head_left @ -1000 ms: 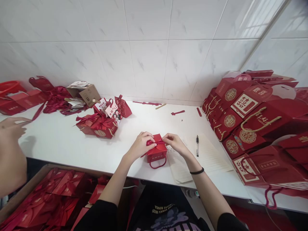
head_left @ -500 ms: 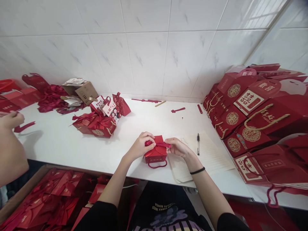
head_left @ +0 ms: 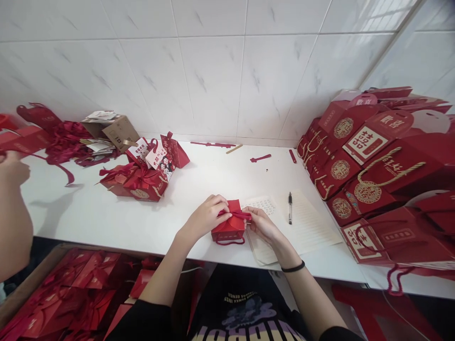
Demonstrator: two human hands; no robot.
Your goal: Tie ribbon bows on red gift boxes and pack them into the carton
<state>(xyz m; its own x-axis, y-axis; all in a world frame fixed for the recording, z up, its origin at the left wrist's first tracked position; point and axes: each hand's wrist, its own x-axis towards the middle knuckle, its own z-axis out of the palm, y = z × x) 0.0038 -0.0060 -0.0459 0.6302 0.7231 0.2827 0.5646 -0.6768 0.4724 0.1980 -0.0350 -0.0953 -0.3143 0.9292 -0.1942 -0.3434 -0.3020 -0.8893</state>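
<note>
A small red gift box (head_left: 228,232) stands on the white table in front of me, its cord handle lying toward me. Across its top runs a dark red ribbon (head_left: 237,215), gathered at the middle. My left hand (head_left: 210,213) pinches the ribbon at the box's left side. On the right, my right hand (head_left: 261,224) grips the ribbon's other end between thumb and fingers, close to the box's side. Parts of the ribbon are hidden under my fingers.
Lined paper (head_left: 313,227) with a pen (head_left: 290,208) lies at right, beside stacked red gift boxes (head_left: 366,194). Decorated boxes (head_left: 138,182) stand left of centre. A co-worker's hand (head_left: 12,170) holds a ribbon at far left. Below sits a carton of red boxes (head_left: 90,270).
My left hand has shifted slightly over the box's top, its fingers closer to the ribbon's middle. The co-worker's hand has moved up, and a longer ribbon hangs from it.
</note>
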